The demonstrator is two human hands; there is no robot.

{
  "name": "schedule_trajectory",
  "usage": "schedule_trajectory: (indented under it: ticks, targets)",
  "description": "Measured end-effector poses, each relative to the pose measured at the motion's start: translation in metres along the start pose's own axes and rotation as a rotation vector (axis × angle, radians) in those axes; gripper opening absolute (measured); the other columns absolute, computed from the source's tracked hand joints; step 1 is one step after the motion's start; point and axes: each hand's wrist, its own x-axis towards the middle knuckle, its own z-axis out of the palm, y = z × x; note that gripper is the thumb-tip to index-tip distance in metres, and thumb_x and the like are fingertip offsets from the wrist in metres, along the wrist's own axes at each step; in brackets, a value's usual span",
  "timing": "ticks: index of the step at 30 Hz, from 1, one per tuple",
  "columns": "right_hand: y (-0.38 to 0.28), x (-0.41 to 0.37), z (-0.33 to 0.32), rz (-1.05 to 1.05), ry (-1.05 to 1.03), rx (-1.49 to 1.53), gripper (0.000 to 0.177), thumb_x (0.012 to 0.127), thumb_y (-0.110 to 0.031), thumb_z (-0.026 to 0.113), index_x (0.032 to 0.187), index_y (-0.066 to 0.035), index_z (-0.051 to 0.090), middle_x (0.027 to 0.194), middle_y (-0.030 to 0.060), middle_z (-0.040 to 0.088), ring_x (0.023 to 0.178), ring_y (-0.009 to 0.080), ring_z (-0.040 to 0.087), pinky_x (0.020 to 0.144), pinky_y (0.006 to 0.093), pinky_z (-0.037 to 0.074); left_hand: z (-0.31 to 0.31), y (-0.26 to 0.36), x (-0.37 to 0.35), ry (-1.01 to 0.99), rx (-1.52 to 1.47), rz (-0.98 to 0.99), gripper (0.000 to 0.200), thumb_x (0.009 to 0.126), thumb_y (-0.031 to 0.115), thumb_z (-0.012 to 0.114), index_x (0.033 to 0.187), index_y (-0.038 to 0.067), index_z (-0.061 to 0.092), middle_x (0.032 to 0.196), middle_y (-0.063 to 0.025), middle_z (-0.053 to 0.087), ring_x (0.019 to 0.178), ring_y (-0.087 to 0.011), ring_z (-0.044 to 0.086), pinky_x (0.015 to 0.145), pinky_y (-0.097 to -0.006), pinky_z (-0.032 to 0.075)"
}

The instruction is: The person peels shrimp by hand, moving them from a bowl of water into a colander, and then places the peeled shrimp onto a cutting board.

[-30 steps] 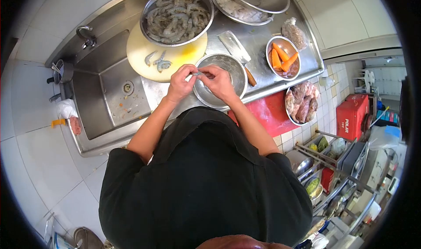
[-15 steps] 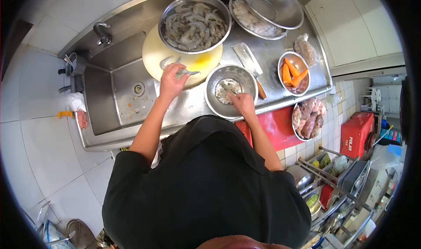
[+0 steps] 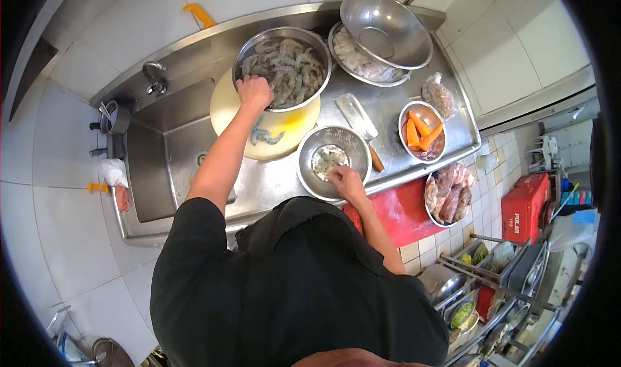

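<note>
My left hand [image 3: 255,93] is at the near left rim of a steel bowl of raw unpeeled shrimp [image 3: 291,76]. Its fingers are curled inward, and whatever they grip is hidden. The bowl stands on a round, pale cutting board [image 3: 226,102], where grey shrimp [image 3: 266,135] lie just below my left wrist. My right hand [image 3: 348,183] dips into a perforated steel colander [image 3: 352,146], fingers pinched together over small pale pieces [image 3: 326,157] at its bottom. What the right fingertips hold is too small to make out.
A cleaver [image 3: 357,116] lies right of the board. Beyond are a bowl of carrots [image 3: 422,134], a bagged item [image 3: 440,95], and a tilted steel bowl [image 3: 386,31] over pale food [image 3: 362,60]. A sink [image 3: 155,179] is left; a bowl of meat [image 3: 448,195] is right, by a red surface [image 3: 398,212].
My left hand has moved up from above the board to the bowl's rim; the shrimp it held has left its fingers. Shrimp now lie nearer the board's front. My right hand stays in the colander.
</note>
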Motion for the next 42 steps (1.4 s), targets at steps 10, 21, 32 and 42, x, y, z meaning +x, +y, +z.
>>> schedule_trajectory:
  ticks: [10, 21, 32, 42]
  targets:
    - [-0.018, -0.002, -0.022, 0.095, 0.124, 0.225, 0.027, 0.085, -0.017, 0.070, 0.103, 0.003, 0.070, 0.090, 0.0186, 0.071, 0.083, 0.0250, 0.069, 0.075, 0.0346, 0.053, -0.071, 0.023, -0.046, 0.235, -0.791, 0.089, 0.026, 0.079, 0.020, 0.076, 0.099, 0.004, 0.072, 0.090, -0.0158, 0.073, 0.088, -0.0311, 0.069, 0.078, -0.0388, 0.053]
    - [-0.059, 0.050, -0.017, -0.323, 0.377, 0.064, 0.030, 0.084, -0.015, 0.071, 0.110, -0.001, 0.068, 0.097, 0.0210, 0.068, 0.085, 0.0300, 0.068, 0.076, 0.0367, 0.053, -0.001, 0.100, -0.137, -0.265, -1.234, 0.397, 0.024, 0.084, 0.011, 0.073, 0.104, 0.000, 0.071, 0.098, -0.0091, 0.072, 0.086, -0.0186, 0.066, 0.080, -0.0312, 0.052]
    - [-0.015, 0.022, 0.004, -0.185, 0.082, 0.000, 0.017, 0.086, -0.016, 0.068, 0.095, -0.001, 0.071, 0.089, 0.0215, 0.068, 0.082, 0.0393, 0.066, 0.073, 0.0426, 0.051, 0.039, 0.085, -0.151, -0.917, -1.467, -0.082, 0.020, 0.091, 0.014, 0.070, 0.102, -0.002, 0.070, 0.082, -0.0036, 0.069, 0.065, -0.0090, 0.060, 0.064, -0.0250, 0.052]
    - [-0.029, 0.023, -0.003, -0.277, 0.290, 0.027, 0.027, 0.082, -0.013, 0.070, 0.107, -0.001, 0.071, 0.109, 0.0220, 0.068, 0.096, 0.0363, 0.068, 0.083, 0.0416, 0.053, 0.039, 0.081, -0.151, -0.898, -1.471, -0.156, 0.025, 0.092, 0.007, 0.064, 0.115, -0.003, 0.066, 0.088, -0.0033, 0.068, 0.073, -0.0096, 0.063, 0.062, -0.0232, 0.054]
